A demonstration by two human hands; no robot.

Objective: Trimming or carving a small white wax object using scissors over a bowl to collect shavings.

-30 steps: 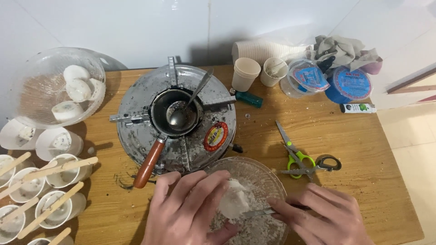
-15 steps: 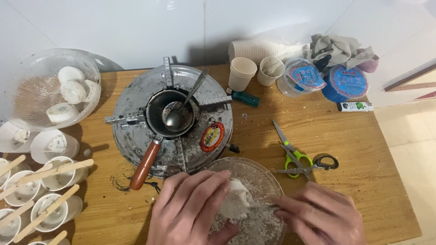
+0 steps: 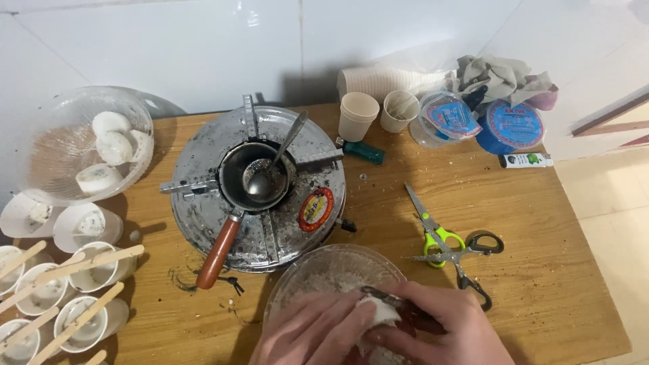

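A white lump [image 3: 378, 312] is gripped by the left hand [image 3: 318, 332] and right hand [image 3: 443, 331] over the glass bowl [image 3: 318, 270].

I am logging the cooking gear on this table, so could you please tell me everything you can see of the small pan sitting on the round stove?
The small pan is dark, blackened metal, round and fairly deep, sitting upright at the centre of the round metal stove on its pot supports. Its reddish-brown handle, apparently wood, slants down-left past the stove's rim. A metal spoon rests inside, bowl down, handle leaning up-right. The inside looks greyish with some residue. Neither hand touches it.
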